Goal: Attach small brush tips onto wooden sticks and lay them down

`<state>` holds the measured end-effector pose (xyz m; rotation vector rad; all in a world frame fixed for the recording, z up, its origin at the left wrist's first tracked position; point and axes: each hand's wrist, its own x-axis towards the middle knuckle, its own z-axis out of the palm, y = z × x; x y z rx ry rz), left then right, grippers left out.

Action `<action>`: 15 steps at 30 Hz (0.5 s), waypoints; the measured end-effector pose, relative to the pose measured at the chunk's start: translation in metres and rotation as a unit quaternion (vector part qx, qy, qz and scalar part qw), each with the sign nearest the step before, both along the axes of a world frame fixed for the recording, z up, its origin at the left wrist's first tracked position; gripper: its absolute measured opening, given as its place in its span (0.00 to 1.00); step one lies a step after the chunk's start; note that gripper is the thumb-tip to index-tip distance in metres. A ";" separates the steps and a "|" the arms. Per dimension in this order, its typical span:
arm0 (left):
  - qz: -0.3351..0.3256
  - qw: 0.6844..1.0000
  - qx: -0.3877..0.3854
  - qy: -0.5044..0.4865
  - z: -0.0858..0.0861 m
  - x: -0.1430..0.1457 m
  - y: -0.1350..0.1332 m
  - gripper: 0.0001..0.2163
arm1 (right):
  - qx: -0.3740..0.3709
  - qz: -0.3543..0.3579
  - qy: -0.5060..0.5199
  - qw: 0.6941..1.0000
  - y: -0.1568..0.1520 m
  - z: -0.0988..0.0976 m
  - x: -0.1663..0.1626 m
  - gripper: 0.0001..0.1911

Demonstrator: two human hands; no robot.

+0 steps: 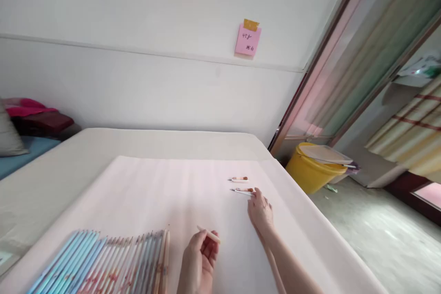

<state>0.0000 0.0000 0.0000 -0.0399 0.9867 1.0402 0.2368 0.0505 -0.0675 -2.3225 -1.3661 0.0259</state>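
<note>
L hand (200,257) fingers pinch a pen barrel (208,235) near the pen row (103,262). R hand (261,211) fingers touch, not yet grip, the nearer of 2 pen refills (242,190) on the tabletop (155,193).

2 hands in view: left hand (200,257) and right hand (261,211). 1 pale pencil (208,234) in the left hand. 2 short pens (238,178) on the white sheet (155,193), the nearer pen (243,190) touching the right fingertips. 1 row of pencils (103,262) at the near edge, too many and too tightly packed to count. 1 yellow bucket (310,170). 1 pink note (247,40) on the wall.
</note>
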 end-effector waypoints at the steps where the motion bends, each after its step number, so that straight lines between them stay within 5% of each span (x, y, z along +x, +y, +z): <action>1: 0.004 1.000 -0.001 -0.002 -0.001 -0.001 0.001 0.02 | -0.001 -0.003 -0.007 1.000 -0.004 -0.002 -0.002 0.22; 10: 0.005 1.000 0.025 -0.014 0.001 -0.011 0.011 0.05 | -0.013 0.025 -0.033 0.999 -0.017 0.006 -0.020 0.08; 15: 0.014 0.998 0.053 -0.041 0.007 -0.025 0.019 0.07 | -0.004 0.075 0.032 0.997 -0.038 0.036 -0.056 0.09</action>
